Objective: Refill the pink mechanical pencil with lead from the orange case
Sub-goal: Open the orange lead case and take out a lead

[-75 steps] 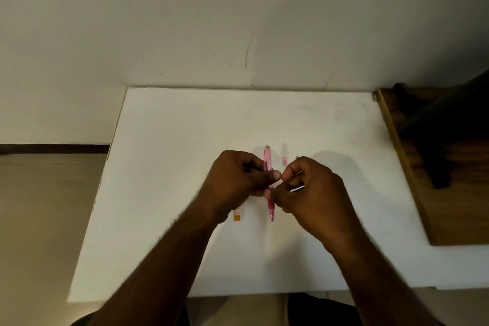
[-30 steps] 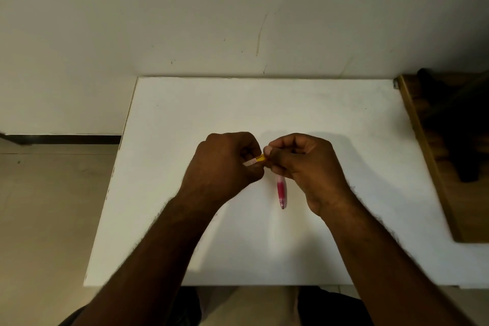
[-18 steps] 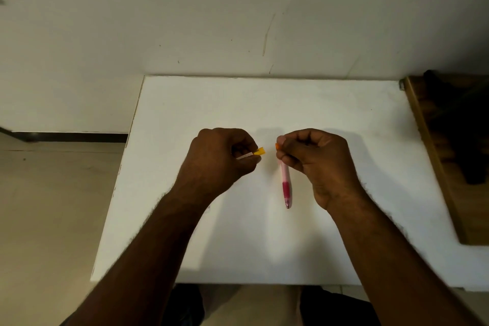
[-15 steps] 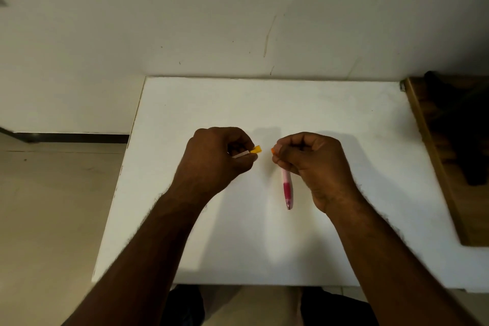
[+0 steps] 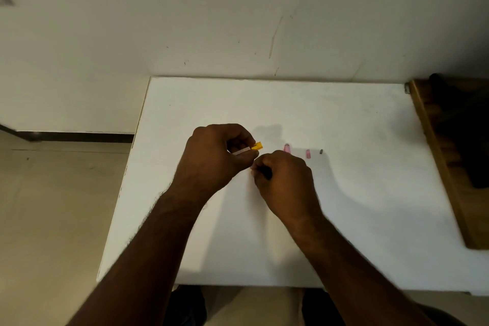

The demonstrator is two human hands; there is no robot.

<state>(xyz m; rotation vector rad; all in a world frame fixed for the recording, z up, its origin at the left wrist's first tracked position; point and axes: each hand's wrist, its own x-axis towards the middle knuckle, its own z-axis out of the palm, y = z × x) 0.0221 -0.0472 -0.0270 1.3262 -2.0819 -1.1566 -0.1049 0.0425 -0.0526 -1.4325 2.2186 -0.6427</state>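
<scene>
Left hand (image 5: 214,156) pinches the small orange plastic lead case (image 5: 254,146); right hand (image 5: 284,180) is clenched, contents hidden. Tipping risks spilling brittle leads onto the white counter (image 5: 344,206).

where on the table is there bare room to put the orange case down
Bare patches: the far strip of the white table by the wall, and its right part toward the wooden board. Crowded: around both hands and the small pink cap and dark piece.

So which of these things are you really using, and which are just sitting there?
In use:
- orange case, held in the left hand
- right hand, closed just below the case; what it holds is hidden
- pink pencil, only its end showing

Just lying about:
- small pink piece
- tiny dark piece
- wooden board beside the white table
</scene>
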